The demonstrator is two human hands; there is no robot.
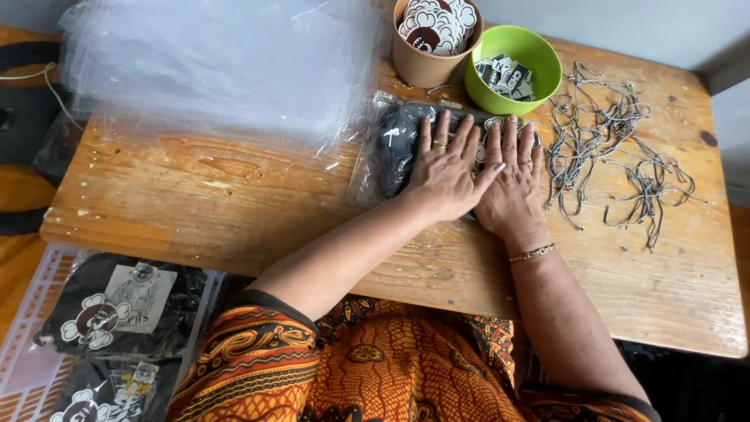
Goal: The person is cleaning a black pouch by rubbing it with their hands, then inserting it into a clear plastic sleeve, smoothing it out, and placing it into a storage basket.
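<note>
Both hands, left hand (447, 173) and right hand (512, 187), lie flat and open, pressing the bagged black garment (402, 144), its long axis running left-right beneath them.

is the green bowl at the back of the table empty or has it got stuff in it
Not empty. The green bowl holds a loose heap of small black-and-white printed tags, piled well below its rim.

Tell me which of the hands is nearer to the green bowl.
Right. The right hand lies flat on the bagged black garment, its fingertips just below the green bowl. The left hand presses farther left, beneath the brown cup.
</note>
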